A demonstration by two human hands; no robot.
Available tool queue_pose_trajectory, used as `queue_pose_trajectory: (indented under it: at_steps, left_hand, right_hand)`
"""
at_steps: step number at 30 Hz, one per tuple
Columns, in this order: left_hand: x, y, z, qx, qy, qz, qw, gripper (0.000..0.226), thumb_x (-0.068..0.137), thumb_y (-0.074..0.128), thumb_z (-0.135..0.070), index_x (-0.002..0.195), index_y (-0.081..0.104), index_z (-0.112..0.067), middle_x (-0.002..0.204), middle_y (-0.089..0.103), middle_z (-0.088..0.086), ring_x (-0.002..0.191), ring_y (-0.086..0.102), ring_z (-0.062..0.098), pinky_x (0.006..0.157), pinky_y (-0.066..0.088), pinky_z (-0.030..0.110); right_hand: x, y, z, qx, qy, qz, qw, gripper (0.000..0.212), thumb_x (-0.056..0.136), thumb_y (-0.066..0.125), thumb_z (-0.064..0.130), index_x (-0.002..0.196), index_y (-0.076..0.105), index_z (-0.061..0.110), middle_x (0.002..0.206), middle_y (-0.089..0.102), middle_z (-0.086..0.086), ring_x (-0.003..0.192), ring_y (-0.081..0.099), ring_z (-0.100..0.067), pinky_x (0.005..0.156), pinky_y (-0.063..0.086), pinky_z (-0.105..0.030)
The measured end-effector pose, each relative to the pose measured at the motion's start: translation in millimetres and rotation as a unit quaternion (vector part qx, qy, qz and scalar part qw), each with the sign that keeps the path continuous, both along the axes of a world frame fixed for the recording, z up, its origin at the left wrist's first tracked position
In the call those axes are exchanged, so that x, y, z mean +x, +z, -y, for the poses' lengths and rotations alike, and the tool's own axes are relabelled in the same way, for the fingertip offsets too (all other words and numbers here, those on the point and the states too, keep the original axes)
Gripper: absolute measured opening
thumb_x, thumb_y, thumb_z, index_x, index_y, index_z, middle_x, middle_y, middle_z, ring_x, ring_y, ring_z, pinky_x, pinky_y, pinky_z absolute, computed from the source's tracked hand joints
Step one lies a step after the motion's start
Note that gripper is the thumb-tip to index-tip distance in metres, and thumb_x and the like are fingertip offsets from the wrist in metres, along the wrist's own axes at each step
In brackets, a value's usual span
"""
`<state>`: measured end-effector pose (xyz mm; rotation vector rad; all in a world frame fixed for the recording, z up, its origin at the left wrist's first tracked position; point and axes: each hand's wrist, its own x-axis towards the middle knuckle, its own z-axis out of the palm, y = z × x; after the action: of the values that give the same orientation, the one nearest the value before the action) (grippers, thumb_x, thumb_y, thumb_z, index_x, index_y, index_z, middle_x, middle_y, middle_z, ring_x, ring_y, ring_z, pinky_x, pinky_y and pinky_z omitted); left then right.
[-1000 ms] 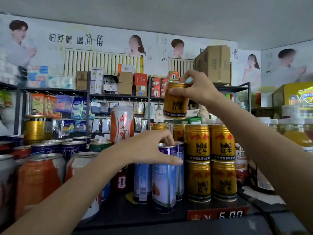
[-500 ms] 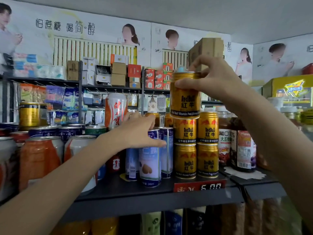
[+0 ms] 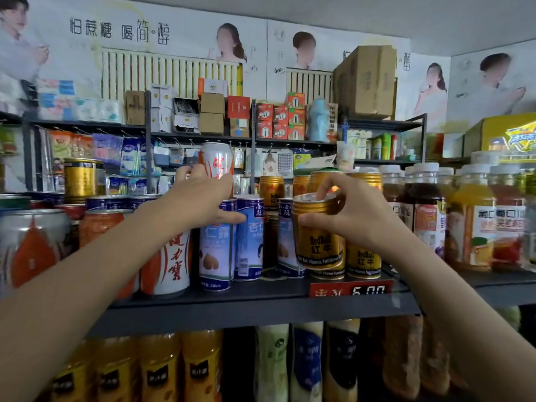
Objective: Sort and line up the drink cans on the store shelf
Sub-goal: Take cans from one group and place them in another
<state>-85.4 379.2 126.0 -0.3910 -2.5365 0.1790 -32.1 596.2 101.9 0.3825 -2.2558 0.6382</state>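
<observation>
A narrow dark gap (image 3: 271, 245) is left between the slim blue-and-white cans (image 3: 250, 239) and the stacked gold cans (image 3: 362, 256); bare front edge of the dark metal shelf (image 3: 261, 311) is seen below.

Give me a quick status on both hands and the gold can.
Right hand grips gold can by its top, low at the shelf front. Left hand grips blue can. Two gold cans stand right behind.
</observation>
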Motion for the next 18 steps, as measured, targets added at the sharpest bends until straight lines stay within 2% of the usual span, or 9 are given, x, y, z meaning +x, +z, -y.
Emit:
queue_pose_trajectory:
  at_steps: [4, 7, 9, 10, 12, 15, 18]
  left_hand:
    - [-5.6, 0.5, 0.5, -0.051, 0.044, -0.001, 0.998, 0.049, 0.083, 0.043, -0.064, 0.097, 0.034, -0.018, 0.113, 0.054, 0.008, 0.122, 0.033, 0.028, 0.109, 0.014, 0.045]
    - [-7.9, 0.1, -13.4, -0.068, 0.043, -0.085, 0.993, 0.056, 0.085, 0.041, -0.063, 0.113, 0.043, -0.015, 0.126, 0.049, 0.008, 0.127, 0.033, 0.029, 0.111, 0.010, 0.051]
    - [-7.4, -3.3, -34.4, -0.039, -0.033, -0.169, 0.984, 0.047, 0.090, 0.042, -0.053, 0.118, 0.043, -0.014, 0.126, 0.050, 0.006, 0.124, 0.039, 0.026, 0.112, 0.010, 0.049]
    - [-7.3, -6.4, -46.8, -0.025, -0.085, -0.182, 0.979, 0.038, 0.092, 0.043, -0.045, 0.117, 0.044, -0.016, 0.123, 0.052, 0.003, 0.122, 0.042, 0.023, 0.113, 0.009, 0.047]
    - [-10.1, -14.8, -68.4, -0.021, -0.162, -0.154, 0.975, 0.022, 0.093, 0.044, -0.031, 0.112, 0.046, -0.019, 0.115, 0.056, -0.002, 0.115, 0.049, 0.020, 0.113, 0.006, 0.045]
    - [-20.0, -21.1, -79.5, -0.013, -0.186, -0.127, 0.974, 0.017, 0.092, 0.048, -0.029, 0.106, 0.050, -0.020, 0.106, 0.056, -0.005, 0.107, 0.054, 0.017, 0.112, 0.007, 0.043]
    - [-26.1, -19.7, -78.8, 0.073, -0.215, -0.127, 0.966, 0.022, 0.090, 0.056, -0.029, 0.106, 0.047, -0.017, 0.097, 0.059, -0.006, 0.100, 0.055, 0.016, 0.109, 0.017, 0.036]
  right_hand:
    - [-2.6, -8.9, 5.1, -0.005, 0.006, 0.005, 1.000, 0.036, 0.073, 0.073, 0.042, 0.090, 0.051, 0.021, 0.087, 0.058, 0.005, 0.068, 0.056, -0.008, 0.053, 0.045, -0.021]
    - [-5.2, -12.1, 3.5, -0.009, 0.007, -0.009, 1.000, 0.036, 0.072, 0.073, 0.043, 0.088, 0.050, 0.021, 0.088, 0.063, 0.000, 0.073, 0.059, -0.019, 0.058, 0.047, -0.030]
    - [-5.9, -14.0, 0.6, -0.018, 0.011, -0.020, 1.000, 0.036, 0.070, 0.074, 0.045, 0.085, 0.049, 0.024, 0.082, 0.061, 0.004, 0.079, 0.055, -0.023, 0.060, 0.040, -0.029]
    - [-5.7, -14.8, -1.3, -0.020, 0.009, -0.026, 0.999, 0.036, 0.070, 0.074, 0.045, 0.084, 0.049, 0.024, 0.075, 0.059, 0.005, 0.077, 0.052, -0.022, 0.060, 0.036, -0.028]
    - [-3.8, -15.8, -6.0, -0.017, 0.002, -0.038, 0.999, 0.037, 0.069, 0.075, 0.044, 0.084, 0.049, 0.022, 0.067, 0.056, 0.003, 0.072, 0.050, -0.020, 0.060, 0.031, -0.026]
    - [-0.2, -17.6, -15.1, -0.011, -0.013, -0.046, 0.999, 0.038, 0.069, 0.075, 0.046, 0.086, 0.049, 0.024, 0.075, 0.059, 0.001, 0.079, 0.052, -0.021, 0.062, 0.036, -0.029]
    - [2.8, -20.2, -22.4, -0.018, -0.021, -0.048, 0.998, 0.039, 0.068, 0.075, 0.047, 0.088, 0.050, 0.023, 0.079, 0.060, 0.003, 0.082, 0.055, -0.020, 0.066, 0.046, -0.034]
